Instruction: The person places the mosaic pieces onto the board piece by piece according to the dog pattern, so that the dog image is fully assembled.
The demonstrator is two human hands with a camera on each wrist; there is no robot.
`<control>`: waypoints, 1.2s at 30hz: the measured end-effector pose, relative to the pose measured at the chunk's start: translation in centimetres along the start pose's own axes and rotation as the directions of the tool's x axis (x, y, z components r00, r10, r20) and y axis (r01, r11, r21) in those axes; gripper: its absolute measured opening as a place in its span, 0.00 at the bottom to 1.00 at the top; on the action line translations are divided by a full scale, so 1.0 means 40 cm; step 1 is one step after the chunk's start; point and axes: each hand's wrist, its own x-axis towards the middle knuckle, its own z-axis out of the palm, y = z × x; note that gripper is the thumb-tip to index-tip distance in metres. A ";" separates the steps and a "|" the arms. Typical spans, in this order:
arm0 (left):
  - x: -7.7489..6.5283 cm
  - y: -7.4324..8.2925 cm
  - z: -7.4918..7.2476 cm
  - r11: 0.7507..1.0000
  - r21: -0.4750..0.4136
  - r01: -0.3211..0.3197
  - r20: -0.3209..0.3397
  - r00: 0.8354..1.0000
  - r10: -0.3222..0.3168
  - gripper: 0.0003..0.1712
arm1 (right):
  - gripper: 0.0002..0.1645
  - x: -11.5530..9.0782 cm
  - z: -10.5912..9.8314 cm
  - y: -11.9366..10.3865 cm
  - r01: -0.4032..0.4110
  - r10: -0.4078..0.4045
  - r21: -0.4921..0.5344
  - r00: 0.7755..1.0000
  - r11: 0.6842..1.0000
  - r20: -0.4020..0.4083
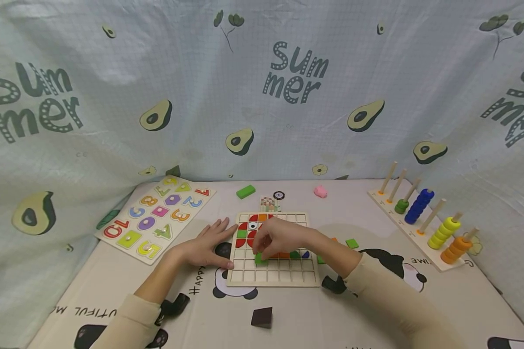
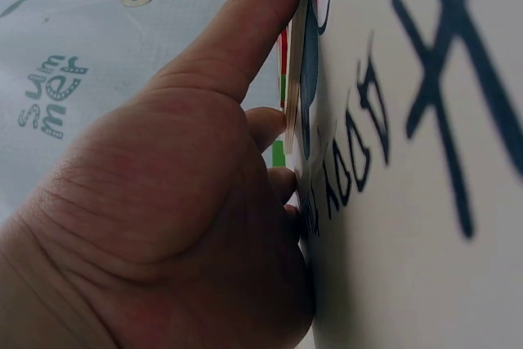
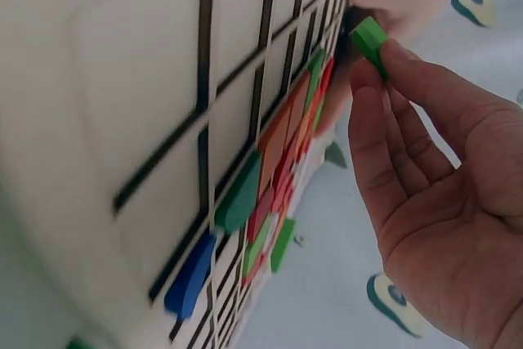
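A wooden grid board lies on the table, partly filled with red, orange, green and blue tiles. My right hand is over its middle and pinches a small green tile between thumb and fingertips. In the right wrist view, the tile is held above the grid. My left hand lies at the board's left side with fingers spread, the thumb pressed along its edge. Some laid tiles are hidden behind the right hand. Near the far corner of the grid sits a blue tile.
To the left lies a number puzzle board; on the right stands a peg board with coloured beads. Behind the grid are a green block, a patterned card and a pink piece. A dark piece lies in front.
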 end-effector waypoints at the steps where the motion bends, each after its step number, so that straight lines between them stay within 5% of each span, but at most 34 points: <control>1: 0.000 0.000 0.000 1.000 0.001 -0.001 0.004 1.000 0.001 0.62 | 0.07 0.006 0.005 -0.004 0.005 -0.005 -0.009 1.000 1.000 0.011; 26: -0.002 0.000 0.002 1.000 -0.013 -0.021 -0.009 1.000 0.021 0.62 | 0.06 0.008 0.039 -0.029 -0.056 0.067 -0.238 0.997 0.970 0.040; 32: -0.003 0.006 0.002 1.000 -0.004 -0.020 -0.012 1.000 0.020 0.61 | 0.11 -0.062 -0.007 0.001 0.009 -0.015 -0.165 0.999 0.986 -0.035; 36: -0.004 0.005 0.003 1.000 -0.007 -0.021 -0.016 1.000 0.020 0.61 | 0.14 -0.149 -0.057 0.043 -0.043 0.037 -0.042 0.992 0.998 -0.122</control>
